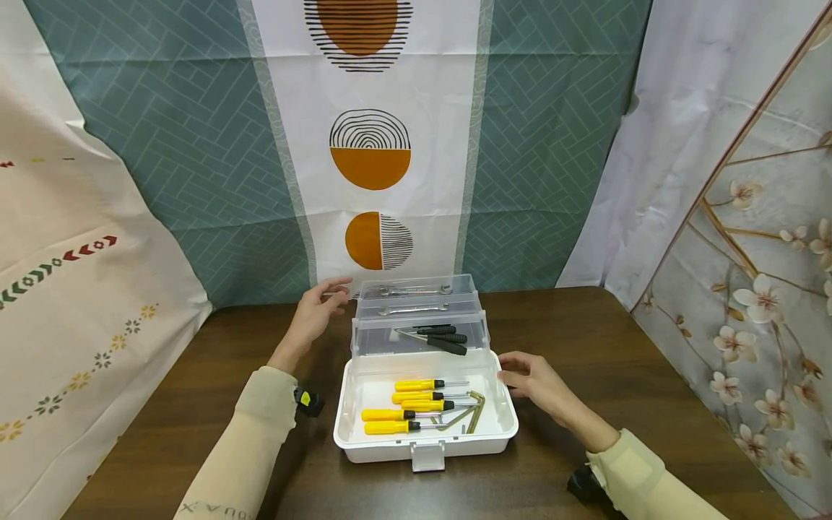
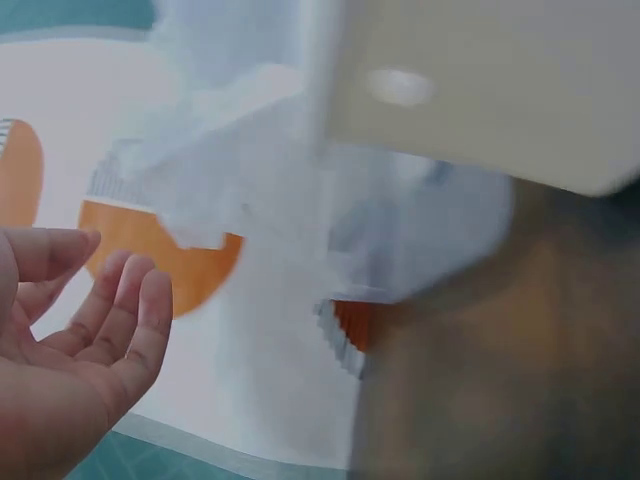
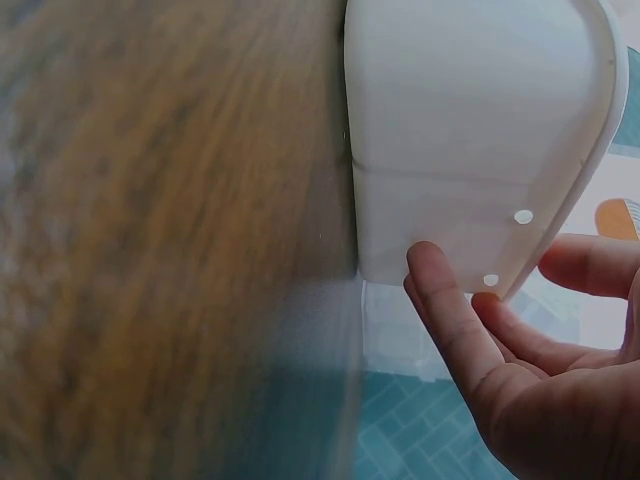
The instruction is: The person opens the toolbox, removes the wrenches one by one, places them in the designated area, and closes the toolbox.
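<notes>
I am rating the white toolbox (image 1: 377,452), standing open between the hands, as liable to slide: the right hand (image 1: 533,383) is lying relaxed, pinching nothing, beside it, contact unconfirmed, and a push there would be meeting no brace opposite. Left of that hand, the base (image 1: 380,397) is holding five yellow-handled screwdrivers (image 1: 388,415) and hex keys (image 1: 477,415); a jolt could be scattering these. Farther off, right of the left hand (image 1: 312,318), itself hovering loose and gripping nothing, a clear tray (image 1: 373,343) is carrying black-handled tools (image 1: 447,346). Beyond, upper clear tiers (image 1: 367,309) are bearing two wrenches (image 1: 416,309); tilting could be shedding them.
</notes>
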A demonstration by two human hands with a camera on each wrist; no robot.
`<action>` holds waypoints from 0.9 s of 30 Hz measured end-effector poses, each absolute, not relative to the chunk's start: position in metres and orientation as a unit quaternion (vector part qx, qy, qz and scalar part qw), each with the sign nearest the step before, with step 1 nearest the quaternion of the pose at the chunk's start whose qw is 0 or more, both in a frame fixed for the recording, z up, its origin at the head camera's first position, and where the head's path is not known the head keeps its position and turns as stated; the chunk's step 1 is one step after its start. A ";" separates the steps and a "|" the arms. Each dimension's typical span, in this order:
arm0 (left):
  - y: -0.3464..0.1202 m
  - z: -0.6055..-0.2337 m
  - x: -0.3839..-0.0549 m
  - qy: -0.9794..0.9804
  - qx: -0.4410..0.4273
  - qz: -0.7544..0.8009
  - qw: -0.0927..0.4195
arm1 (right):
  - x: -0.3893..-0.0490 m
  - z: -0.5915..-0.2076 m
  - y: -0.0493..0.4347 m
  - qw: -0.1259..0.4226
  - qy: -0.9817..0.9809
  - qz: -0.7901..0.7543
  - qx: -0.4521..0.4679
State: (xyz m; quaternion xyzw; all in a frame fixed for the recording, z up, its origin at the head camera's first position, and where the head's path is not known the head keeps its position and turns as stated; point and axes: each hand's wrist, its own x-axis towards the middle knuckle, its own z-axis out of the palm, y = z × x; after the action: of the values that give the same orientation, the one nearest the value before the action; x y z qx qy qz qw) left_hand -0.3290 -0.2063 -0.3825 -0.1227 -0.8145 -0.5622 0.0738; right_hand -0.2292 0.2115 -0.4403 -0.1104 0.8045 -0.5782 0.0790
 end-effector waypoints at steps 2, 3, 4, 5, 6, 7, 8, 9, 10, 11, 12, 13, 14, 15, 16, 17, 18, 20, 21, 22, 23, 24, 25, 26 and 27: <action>-0.205 -0.374 -0.330 -0.808 -0.127 -0.571 0.073 | -0.229 -0.440 0.212 0.080 0.803 -0.580 -0.110; -0.205 -0.370 -0.330 -0.807 -0.129 -0.572 0.073 | -0.229 -0.440 0.212 0.080 0.802 -0.581 -0.112; -0.204 -0.366 -0.330 -0.806 -0.131 -0.572 0.073 | -0.229 -0.440 0.211 0.081 0.802 -0.582 -0.112; -0.202 -0.362 -0.330 -0.806 -0.133 -0.572 0.073 | -0.229 -0.440 0.211 0.081 0.802 -0.581 -0.112; -0.201 -0.359 -0.330 -0.805 -0.134 -0.574 0.072 | -0.229 -0.440 0.212 0.080 0.802 -0.581 -0.112; -0.200 -0.355 -0.329 -0.804 -0.136 -0.575 0.070 | -0.229 -0.440 0.212 0.080 0.802 -0.581 -0.112; -0.198 -0.352 -0.329 -0.803 -0.137 -0.576 0.069 | -0.229 -0.440 0.212 0.080 0.803 -0.580 -0.112; -0.197 -0.349 -0.330 -0.805 -0.137 -0.573 0.069 | -0.229 -0.440 0.212 0.080 0.803 -0.580 -0.111; -0.196 -0.346 -0.330 -0.806 -0.138 -0.572 0.068 | -0.229 -0.440 0.212 0.079 0.803 -0.579 -0.112; -0.194 -0.343 -0.331 -0.808 -0.139 -0.569 0.067 | -0.229 -0.441 0.212 0.080 0.804 -0.579 -0.111; -0.193 -0.340 -0.331 -0.810 -0.140 -0.566 0.067 | -0.229 -0.441 0.212 0.080 0.803 -0.580 -0.111; -0.192 -0.337 -0.332 -0.812 -0.142 -0.562 0.067 | -0.229 -0.441 0.212 0.080 0.804 -0.579 -0.111; -0.191 -0.334 -0.333 -0.814 -0.144 -0.558 0.067 | -0.229 -0.441 0.212 0.080 0.804 -0.579 -0.111; -0.190 -0.331 -0.334 -0.816 -0.147 -0.556 0.066 | -0.229 -0.441 0.212 0.080 0.803 -0.581 -0.110; -0.189 -0.329 -0.335 -0.816 -0.152 -0.554 0.064 | -0.229 -0.441 0.212 0.080 0.802 -0.581 -0.111; -0.188 -0.326 -0.336 -0.817 -0.157 -0.551 0.062 | -0.229 -0.441 0.211 0.080 0.802 -0.582 -0.110; -0.187 -0.324 -0.337 -0.821 -0.163 -0.544 0.060 | -0.229 -0.441 0.211 0.080 0.801 -0.583 -0.110; -0.186 -0.320 -0.339 -0.829 -0.178 -0.527 0.054 | -0.229 -0.440 0.211 0.080 0.800 -0.584 -0.110; -0.185 -0.318 -0.340 -0.833 -0.186 -0.518 0.050 | -0.229 -0.440 0.211 0.079 0.800 -0.584 -0.110; -0.184 -0.317 -0.340 -0.837 -0.192 -0.511 0.046 | -0.229 -0.440 0.211 0.080 0.800 -0.584 -0.110; -0.183 -0.315 -0.341 -0.839 -0.198 -0.504 0.043 | -0.229 -0.440 0.211 0.080 0.801 -0.583 -0.110; -0.181 -0.313 -0.341 -0.840 -0.203 -0.502 0.039 | -0.228 -0.440 0.211 0.079 0.801 -0.583 -0.109; -0.179 -0.311 -0.342 -0.839 -0.207 -0.502 0.035 | -0.228 -0.440 0.211 0.079 0.802 -0.582 -0.109; -0.178 -0.309 -0.342 -0.838 -0.209 -0.503 0.032 | -0.228 -0.440 0.211 0.080 0.802 -0.582 -0.109; -0.176 -0.307 -0.342 -0.837 -0.210 -0.504 0.029 | -0.228 -0.440 0.211 0.080 0.802 -0.582 -0.110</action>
State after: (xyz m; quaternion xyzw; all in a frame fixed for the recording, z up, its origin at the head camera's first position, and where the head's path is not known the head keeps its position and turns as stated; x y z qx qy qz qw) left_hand -0.3422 -0.1757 -0.3075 -0.2103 -0.8373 -0.5040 0.0285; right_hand -0.2284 0.2106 -0.4396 -0.1096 0.8017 -0.5821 0.0802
